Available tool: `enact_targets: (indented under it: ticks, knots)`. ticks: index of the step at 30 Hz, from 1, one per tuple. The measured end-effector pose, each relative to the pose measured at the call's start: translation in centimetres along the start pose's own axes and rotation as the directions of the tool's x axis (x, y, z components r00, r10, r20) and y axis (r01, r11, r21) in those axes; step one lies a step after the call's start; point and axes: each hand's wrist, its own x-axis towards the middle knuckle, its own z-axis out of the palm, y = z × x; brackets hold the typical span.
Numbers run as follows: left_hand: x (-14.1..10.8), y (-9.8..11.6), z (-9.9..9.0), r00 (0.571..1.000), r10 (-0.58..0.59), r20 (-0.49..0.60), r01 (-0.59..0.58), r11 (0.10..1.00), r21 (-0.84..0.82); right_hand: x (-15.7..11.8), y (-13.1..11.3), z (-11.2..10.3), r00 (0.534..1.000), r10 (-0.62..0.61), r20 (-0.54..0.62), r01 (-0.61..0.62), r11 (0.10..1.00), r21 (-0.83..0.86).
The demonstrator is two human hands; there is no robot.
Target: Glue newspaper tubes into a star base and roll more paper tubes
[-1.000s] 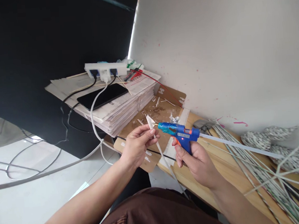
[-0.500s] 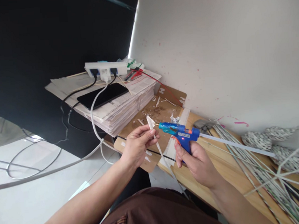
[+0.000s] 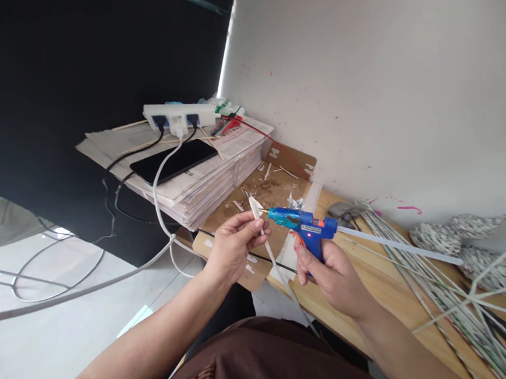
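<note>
Two hands, close in: L hand (image 3: 235, 242) pinches the white paper strip (image 3: 255, 205) btwn thumb & fingertips, wide end up, prob. so it faces the nozzle. R hand (image 3: 334, 273) has fingers curled round the glue gun (image 3: 313, 237) grip, prob. for steady aim; trigger squeeze unclear. Nozzle's at/just beside the strip, can't tell contact. Strip's tail runs down past the wooden table (image 3: 314, 294) edge. Room to move over the cardboard (image 3: 275, 196); beyond, newspaper stack (image 3: 209, 194) w/ power strip (image 3: 176, 109) bounds L side, wall (image 3: 359, 87) the back.
</note>
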Motion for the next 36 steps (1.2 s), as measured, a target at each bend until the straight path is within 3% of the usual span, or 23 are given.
enact_targets:
  ticks: [16,30,36]
  knots:
    - [0.06,-0.16,-0.36,0.999,0.002,-0.035,-0.003,1.0,-0.011,0.05,0.65,-0.29,0.998,-0.034,-0.055,0.028,0.995,-0.094]
    - [-0.17,-0.07,-0.54,1.0,0.013,-0.006,-0.014,1.0,-0.015,0.27,0.64,0.39,0.995,-0.098,-0.002,0.097,0.987,-0.125]
    - [-0.22,-0.1,-0.72,1.0,0.01,0.008,-0.01,1.0,-0.022,0.45,0.84,0.33,0.99,-0.119,-0.073,0.101,0.971,-0.216]
